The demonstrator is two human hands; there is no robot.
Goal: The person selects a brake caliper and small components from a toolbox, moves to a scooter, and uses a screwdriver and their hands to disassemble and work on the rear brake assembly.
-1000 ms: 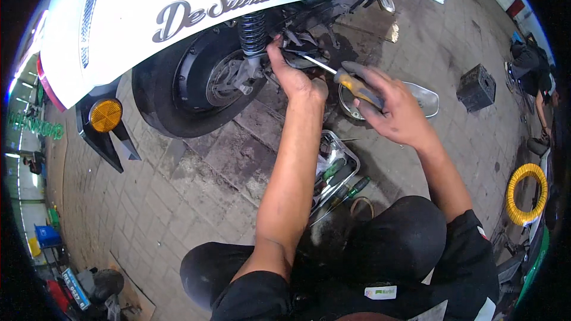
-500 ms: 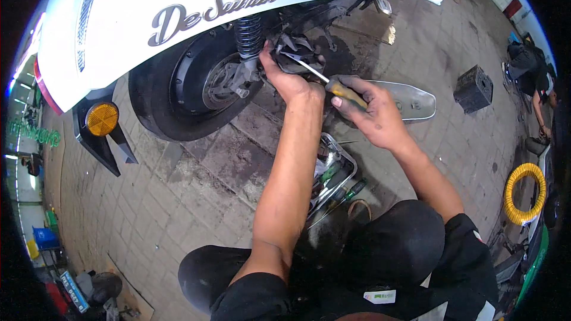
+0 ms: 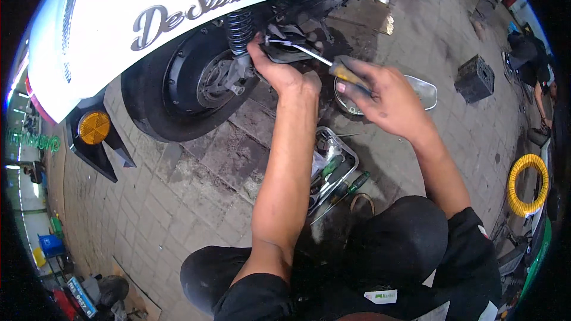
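Note:
A white scooter (image 3: 119, 0) stands tilted across the top left, its black rear wheel (image 3: 172, 95) and coil-spring shock absorber (image 3: 240, 31) showing. Beside that spring, my left hand (image 3: 285, 77) is closed around a dark part (image 3: 288, 55) under the scooter, thumb on the near side and most fingers hidden behind it. My right hand (image 3: 383, 92) grips the yellow-and-dark handle of a screwdriver (image 3: 347, 75). Its metal shaft points left into the dark part; exactly what the tip touches is too small to tell.
Below my wrists lies a metal tray (image 3: 355, 157) with several screwdrivers and tools. A silvery cover (image 3: 423, 91) rests on the paving beyond my right hand. Further right are a black crate (image 3: 474, 80), a yellow wrapped ring (image 3: 527, 185) and another person (image 3: 526, 59) bending down.
My right hand has moved slightly right and turned, the screwdriver still in it. The left hand keeps its hold. The whole view has shifted a little, and another person's legs have appeared at top right.

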